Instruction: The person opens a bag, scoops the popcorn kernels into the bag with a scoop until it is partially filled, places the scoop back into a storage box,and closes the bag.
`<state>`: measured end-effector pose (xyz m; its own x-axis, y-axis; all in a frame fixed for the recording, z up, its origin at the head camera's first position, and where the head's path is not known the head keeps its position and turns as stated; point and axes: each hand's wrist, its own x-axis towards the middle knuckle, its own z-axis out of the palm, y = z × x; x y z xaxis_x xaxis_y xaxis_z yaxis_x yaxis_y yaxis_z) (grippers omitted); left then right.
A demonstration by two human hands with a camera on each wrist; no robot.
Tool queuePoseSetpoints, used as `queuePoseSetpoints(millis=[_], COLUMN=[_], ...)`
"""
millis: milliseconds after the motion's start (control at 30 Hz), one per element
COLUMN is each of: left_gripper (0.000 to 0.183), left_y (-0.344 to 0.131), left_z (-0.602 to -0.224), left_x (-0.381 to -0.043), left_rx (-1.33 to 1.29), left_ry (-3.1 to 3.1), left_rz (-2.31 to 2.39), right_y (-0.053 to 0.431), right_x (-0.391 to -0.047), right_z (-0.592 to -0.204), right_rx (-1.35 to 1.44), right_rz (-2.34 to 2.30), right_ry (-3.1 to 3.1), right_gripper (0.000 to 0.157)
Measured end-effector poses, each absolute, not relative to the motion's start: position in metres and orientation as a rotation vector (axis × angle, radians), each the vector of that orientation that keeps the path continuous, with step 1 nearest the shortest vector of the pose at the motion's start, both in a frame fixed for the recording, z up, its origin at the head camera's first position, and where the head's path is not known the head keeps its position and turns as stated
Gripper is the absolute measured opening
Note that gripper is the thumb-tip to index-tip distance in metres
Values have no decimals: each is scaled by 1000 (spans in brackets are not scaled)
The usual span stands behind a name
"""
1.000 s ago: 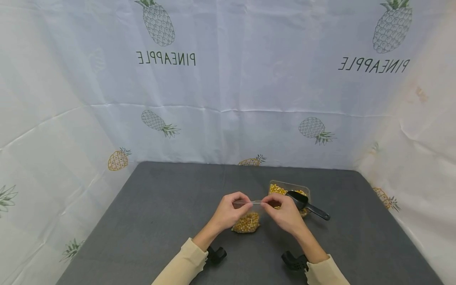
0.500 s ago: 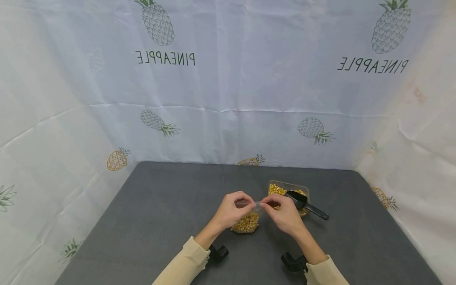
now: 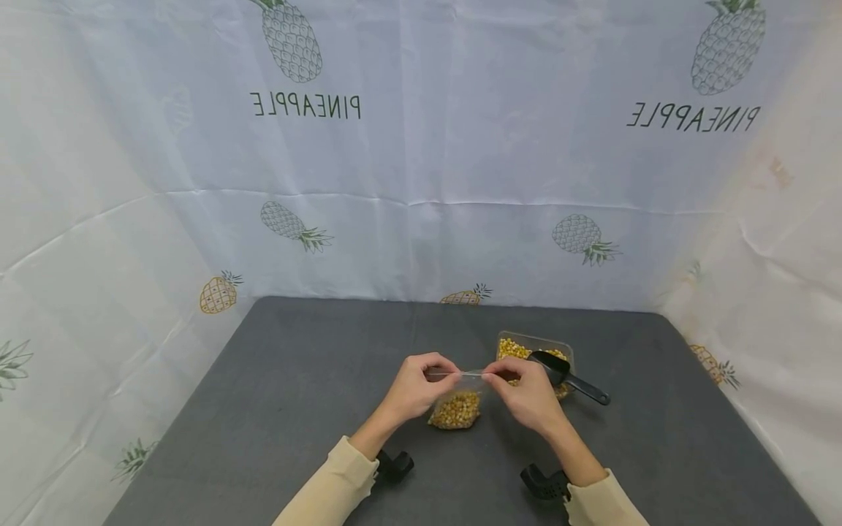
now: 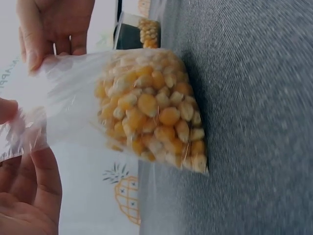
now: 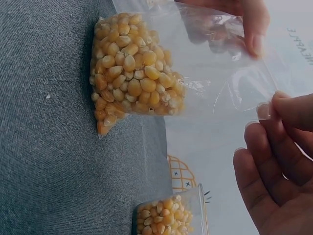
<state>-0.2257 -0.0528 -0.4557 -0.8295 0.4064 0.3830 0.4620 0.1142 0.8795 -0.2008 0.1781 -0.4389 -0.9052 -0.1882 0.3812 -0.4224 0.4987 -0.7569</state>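
Note:
A clear plastic bag [image 3: 455,410] stands upright on the grey table, its lower half full of yellow corn kernels [image 4: 146,110]. My left hand [image 3: 416,387] pinches the bag's top edge on the left between thumb and fingers. At the right end of that edge, my right hand [image 3: 526,394] pinches with thumb and forefinger. A short stretch of the mouth runs taut between the two hands. In the right wrist view the bag's upper part [image 5: 220,78] holds no kernels, and the other fingers of my right hand [image 5: 274,166] are loosely curled beside it.
Behind my right hand stands a clear plastic container [image 3: 538,340] of corn kernels. A black scoop [image 3: 579,386] lies across it, handle pointing right. Black wrist mounts [image 3: 544,482] hang under both wrists. A pineapple-print curtain [image 3: 421,146] encloses the table's back and sides.
My left hand slid right along the bag's top edge toward the right hand, then back left, widening the gap between them. The right hand and the bag stay almost in place.

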Motion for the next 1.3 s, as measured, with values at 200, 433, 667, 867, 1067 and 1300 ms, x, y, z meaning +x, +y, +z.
queuePoseSetpoints(millis=[200, 433, 667, 867, 1067, 1300], left_gripper=[11, 11, 11, 18, 18, 19], left_y=[-60, -67, -72, -79, -81, -84], left_z=[-455, -446, -452, -458, -457, -455], left_x=[-227, -221, -223, -224, -223, -221], left_rx=[-890, -898, -891, -886, -900, -869], left_ry=[-2294, -2292, -2228, -2219, -2223, -2233], left_rz=[-1896, -1916, -1980, -2018, -2014, -2044], right_y=[177, 179, 179, 178, 179, 179], right_x=[-200, -200, -199, -198, -197, -197], right_z=[-437, -437, -436, -435, -433, -432], right_rx=[467, 448, 458, 444, 435, 440], right_rz=[1371, 1402, 1415, 1430, 1459, 1512], right_ry=[-2524, -2525, -2513, -2527, -2536, -2524], right_gripper=[5, 4, 3, 3, 4, 4])
